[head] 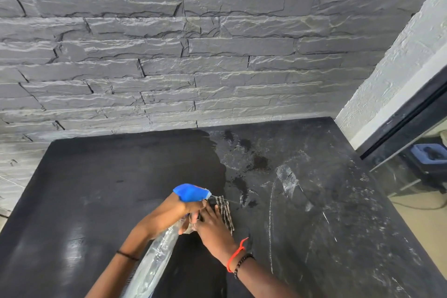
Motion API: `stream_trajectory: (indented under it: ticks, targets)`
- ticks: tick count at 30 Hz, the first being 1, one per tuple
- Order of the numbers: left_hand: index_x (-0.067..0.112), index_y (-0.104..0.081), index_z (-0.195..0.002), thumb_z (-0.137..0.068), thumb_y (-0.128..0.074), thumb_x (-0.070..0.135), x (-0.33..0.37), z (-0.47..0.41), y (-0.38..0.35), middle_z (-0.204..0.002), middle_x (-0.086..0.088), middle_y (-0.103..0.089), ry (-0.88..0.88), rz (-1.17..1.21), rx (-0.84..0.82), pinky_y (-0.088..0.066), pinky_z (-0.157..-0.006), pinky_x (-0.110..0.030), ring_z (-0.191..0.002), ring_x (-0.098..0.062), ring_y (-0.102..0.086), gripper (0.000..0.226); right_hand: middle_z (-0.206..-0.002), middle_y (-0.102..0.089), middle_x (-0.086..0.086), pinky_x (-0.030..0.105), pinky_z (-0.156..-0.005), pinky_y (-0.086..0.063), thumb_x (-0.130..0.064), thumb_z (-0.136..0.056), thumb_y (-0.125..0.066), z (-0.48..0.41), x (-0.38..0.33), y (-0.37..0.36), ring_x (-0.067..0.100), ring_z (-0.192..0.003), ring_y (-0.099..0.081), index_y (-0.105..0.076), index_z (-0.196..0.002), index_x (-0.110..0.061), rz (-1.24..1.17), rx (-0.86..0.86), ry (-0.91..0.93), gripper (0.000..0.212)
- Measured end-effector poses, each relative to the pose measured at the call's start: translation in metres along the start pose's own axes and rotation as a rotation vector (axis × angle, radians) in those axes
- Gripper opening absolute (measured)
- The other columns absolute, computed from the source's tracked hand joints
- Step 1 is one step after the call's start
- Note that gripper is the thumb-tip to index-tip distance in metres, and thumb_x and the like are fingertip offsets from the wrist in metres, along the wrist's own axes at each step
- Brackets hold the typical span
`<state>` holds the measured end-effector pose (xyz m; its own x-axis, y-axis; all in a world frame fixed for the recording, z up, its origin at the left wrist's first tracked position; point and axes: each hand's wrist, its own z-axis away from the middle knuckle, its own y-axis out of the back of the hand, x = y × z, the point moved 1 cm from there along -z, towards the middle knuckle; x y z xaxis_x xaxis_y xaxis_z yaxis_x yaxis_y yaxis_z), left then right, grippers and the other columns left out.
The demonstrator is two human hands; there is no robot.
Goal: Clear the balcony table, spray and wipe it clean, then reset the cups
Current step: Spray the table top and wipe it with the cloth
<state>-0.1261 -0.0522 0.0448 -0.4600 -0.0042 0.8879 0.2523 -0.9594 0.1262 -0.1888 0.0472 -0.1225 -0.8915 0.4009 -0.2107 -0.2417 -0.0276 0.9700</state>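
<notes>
My left hand [169,215] grips a clear spray bottle [154,256] by its neck, with the blue trigger head [191,192] pointing right over the black table [96,176]. Just to its right, my right hand [212,225] lies flat on a dark checked cloth [226,210] and presses it onto the tabletop. Left of the cloth the surface looks dark and evenly wet. To the right it is dusty grey, with dark spray droplets [256,162] and white streaks. No cups are in view.
A grey stacked-stone wall [193,55] runs along the table's far edge. At the right stands a white textured wall [399,68] with a dark-framed glass panel [411,147]; behind it sits a blue container [427,152].
</notes>
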Motion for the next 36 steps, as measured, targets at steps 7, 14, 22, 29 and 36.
stream_trajectory:
  ticks: [7, 14, 22, 29, 36]
  targets:
    - [0.008, -0.06, -0.105, -0.091, -0.061, 0.013, -0.004, -0.004, 0.007, -0.072, -0.012, -0.061, -0.003, 0.073, 0.137, -0.039, -0.043, -0.027, -0.04, -0.013, -0.044, 0.015, -0.127, -0.062, 0.003, 0.04, -0.089, -0.052, -0.022, -0.067, -0.068, 0.018, 0.006, -0.012, 0.021, -0.116, -0.06, -0.061, -0.118, -0.042, 0.039, 0.011, 0.016, 0.055]
    - [0.006, -0.058, -0.102, -0.093, -0.058, 0.016, -0.009, -0.009, 0.038, -0.072, -0.007, -0.064, 0.002, 0.083, 0.336, -0.038, -0.042, -0.024, -0.036, -0.021, -0.039, 0.014, -0.125, -0.063, 0.006, 0.034, -0.099, -0.042, -0.017, -0.051, -0.066, 0.071, 0.081, -0.008, 0.023, -0.113, -0.062, -0.057, -0.121, -0.039, 0.083, 0.078, -0.078, 0.074]
    - [0.0, -0.056, -0.089, -0.089, -0.058, 0.008, -0.012, -0.013, 0.056, -0.071, -0.006, -0.061, 0.021, 0.132, 0.407, -0.036, -0.044, -0.026, -0.038, -0.02, -0.038, 0.008, -0.152, -0.023, 0.023, 0.041, -0.117, -0.012, 0.003, -0.088, -0.048, -0.01, 0.182, 0.04, 0.04, -0.141, -0.02, -0.032, -0.145, -0.021, -0.049, 0.007, -0.291, 0.063]
    - [0.0, -0.057, -0.093, -0.088, -0.056, 0.005, -0.008, -0.018, 0.056, -0.075, -0.011, -0.06, -0.001, 0.177, 0.461, -0.038, -0.039, -0.021, -0.036, -0.016, -0.038, 0.007, -0.156, -0.01, 0.019, 0.046, -0.118, -0.011, -0.002, -0.091, -0.037, -0.082, 0.106, 0.048, 0.038, -0.144, -0.007, -0.029, -0.147, -0.026, -0.056, -0.011, -0.162, 0.061]
    - [-0.001, -0.056, -0.087, -0.079, -0.063, 0.01, -0.004, -0.034, 0.062, -0.072, -0.002, -0.061, -0.03, 0.195, 0.479, -0.036, -0.04, -0.024, -0.043, -0.022, -0.04, 0.015, -0.131, -0.058, 0.01, 0.046, -0.094, -0.049, -0.018, -0.071, -0.031, -0.006, 0.065, 0.007, 0.026, -0.121, -0.055, -0.06, -0.124, -0.034, -0.022, -0.017, 0.043, 0.062]
